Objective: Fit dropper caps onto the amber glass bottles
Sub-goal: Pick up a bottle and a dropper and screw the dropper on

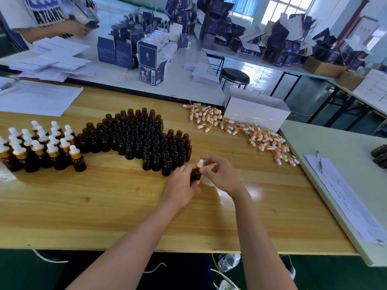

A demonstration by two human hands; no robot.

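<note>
Just below the frame's centre, an amber bottle (195, 174) is being held upright close to the counter (104, 206), with a dropper cap (201, 164) sitting on its neck. The left hand (181, 185) is gripping the bottle's body while the right hand (219, 173) is pinching the cap, seemingly tightening it. At the left, capped bottles (41, 149) are standing finished. The larger cluster of open bottles (142, 139) in the middle and the loose caps (240, 130) to the right are waiting, so most of the work is probably remaining.
</note>
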